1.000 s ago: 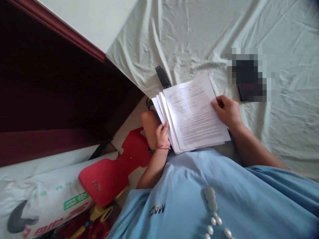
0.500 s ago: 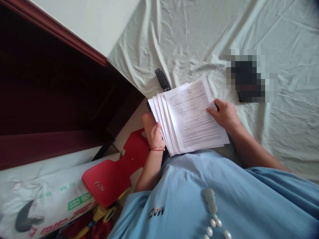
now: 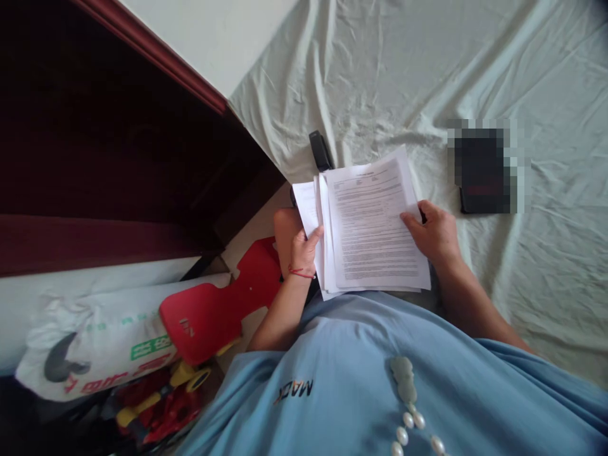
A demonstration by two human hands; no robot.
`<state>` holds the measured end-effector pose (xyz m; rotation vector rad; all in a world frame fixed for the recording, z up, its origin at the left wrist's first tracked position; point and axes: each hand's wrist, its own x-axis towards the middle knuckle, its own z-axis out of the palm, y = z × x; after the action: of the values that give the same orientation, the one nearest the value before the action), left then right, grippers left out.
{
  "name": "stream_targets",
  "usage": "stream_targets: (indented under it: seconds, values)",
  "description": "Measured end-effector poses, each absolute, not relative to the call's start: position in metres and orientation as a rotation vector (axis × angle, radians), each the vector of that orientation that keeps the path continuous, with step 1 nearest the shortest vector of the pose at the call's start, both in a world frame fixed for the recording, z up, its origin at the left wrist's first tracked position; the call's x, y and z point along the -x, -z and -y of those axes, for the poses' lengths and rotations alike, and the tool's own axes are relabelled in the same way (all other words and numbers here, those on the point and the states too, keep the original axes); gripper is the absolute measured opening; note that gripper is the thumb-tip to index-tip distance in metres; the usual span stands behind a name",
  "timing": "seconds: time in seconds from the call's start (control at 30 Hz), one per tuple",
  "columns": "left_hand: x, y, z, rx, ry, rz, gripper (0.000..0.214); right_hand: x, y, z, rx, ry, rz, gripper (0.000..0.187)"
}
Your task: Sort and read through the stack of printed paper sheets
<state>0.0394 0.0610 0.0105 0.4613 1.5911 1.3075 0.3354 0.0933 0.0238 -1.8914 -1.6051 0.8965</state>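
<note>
Several papers [image 3: 375, 234] were held just ahead of the shirt [image 3: 365, 367], partly over the cloth [image 3: 403, 76]. They looked light and limp to me, apt to slip over one another and crease, so opposite edges seemed the place to hold. The left hand [image 3: 304, 251] gripped the edge at nine o'clock, thumb [image 3: 315, 236] on top; the right hand [image 3: 434, 233] pinched the one at three. The forearms [image 3: 479, 307] slanted up from about seven and four.

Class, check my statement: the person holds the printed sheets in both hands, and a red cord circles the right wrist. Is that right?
Not quite: in the head view, the red cord circles the wrist of the left hand, not that of the right hand. Both hands do hold the printed sheets.
</note>
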Motion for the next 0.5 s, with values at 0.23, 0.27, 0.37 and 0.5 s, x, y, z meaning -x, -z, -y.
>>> stream_targets:
  seconds: [0.23, 0.27, 0.37, 0.5]
  values:
    - [-0.024, -0.018, -0.05, -0.632, -1.291, -1.741, 0.044, -0.336, -0.02, -0.094, 1.817, -0.849, 1.664, 0.025]
    - [-0.02, -0.022, -0.047, -0.7, -1.281, -1.781, 0.04, -0.336, -0.019, -0.094, 1.808, -0.87, 1.657, 0.024]
    - [-0.012, -0.033, -0.041, -0.886, -1.25, -1.853, 0.026, -0.337, -0.015, -0.094, 1.773, -0.964, 1.596, 0.024]
    - [-0.022, -0.04, -0.042, -0.888, -1.226, -1.718, 0.03, -0.338, -0.012, -0.092, 1.708, -1.102, 1.486, 0.023]
